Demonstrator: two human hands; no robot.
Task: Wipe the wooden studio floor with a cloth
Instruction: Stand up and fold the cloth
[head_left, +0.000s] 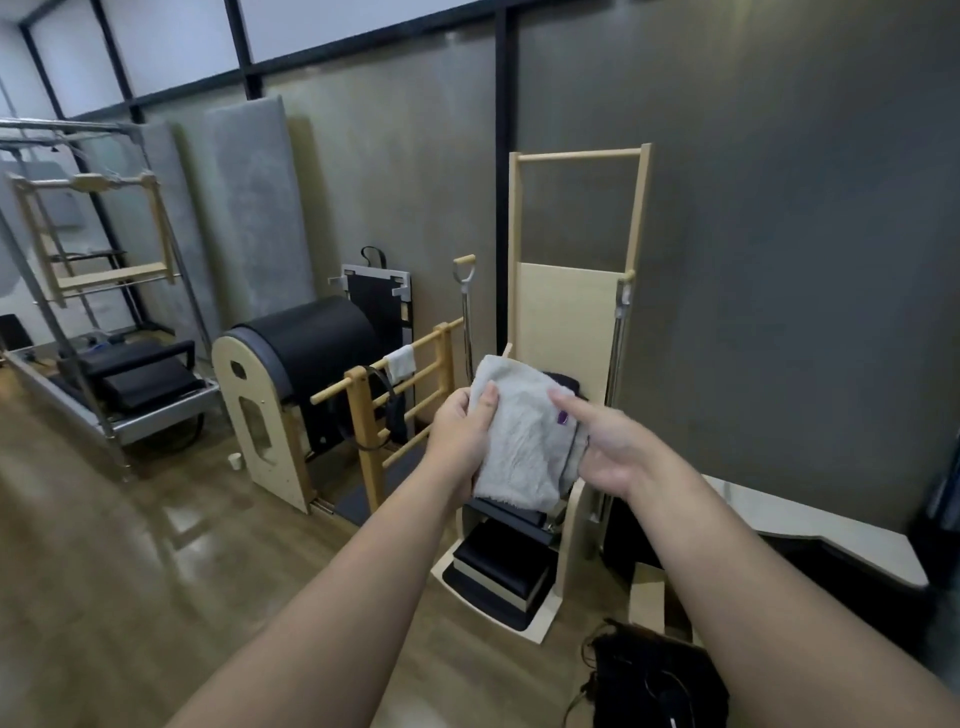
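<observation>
Item: cloth (524, 441) — pale grey terry, folded, held up in the air at the centre of the view, well above the wooden floor (156, 571).

Left hand (462, 434): grips the cloth's edge at 9 o'clock, thumb pressed across the front face, remaining fingers curled behind.

Right hand (608, 447): holds the edge at 3 o'clock; forefinger laid straight over the fabric, the others tucked under it, pinching the cloth.

Surroundings: ladder barrel (301, 384) at 10 o'clock, with a small towel (401, 362) hung on its rungs; tall wooden chair frame (571, 312) at 12 o'clock behind the cloth; black bag (654, 680) on the floor at 5 o'clock; paper cup (236, 460) on the floor at 9 o'clock.

Step in hand, as judged: preparing the cloth — folding or squaring it — with no wiping yet begun.

Next move calls for: crouching, bringing the cloth down flat to the floor, one palm pressing it, then sweeping strokes.
</observation>
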